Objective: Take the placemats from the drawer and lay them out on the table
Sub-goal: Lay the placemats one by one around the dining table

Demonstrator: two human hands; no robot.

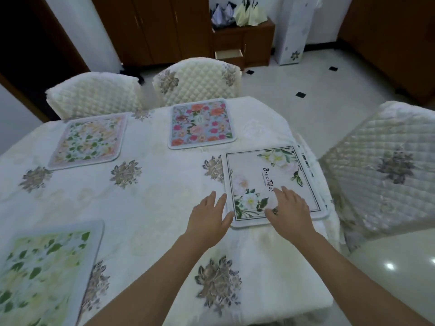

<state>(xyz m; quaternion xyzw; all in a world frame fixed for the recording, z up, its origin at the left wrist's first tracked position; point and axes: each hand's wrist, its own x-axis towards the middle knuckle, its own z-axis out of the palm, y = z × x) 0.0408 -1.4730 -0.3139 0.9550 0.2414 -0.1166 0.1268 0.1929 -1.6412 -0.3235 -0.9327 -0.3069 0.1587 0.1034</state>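
Observation:
Several placemats lie flat on the white table. A white mat with pale flowers and black script sits at the right edge. My right hand rests flat on its near part, fingers straight. My left hand lies open at the mat's near left corner, fingers touching its edge. A blue mat with pink and orange roses lies at the far side. A pale mat with green leaves is far left. A green leafy mat is near left. The open drawer shows in the cabinet behind.
Three quilted cream chairs surround the table: two at the far side and one at the right. A brown cabinet with bags on top stands behind. Tiled floor lies to the right.

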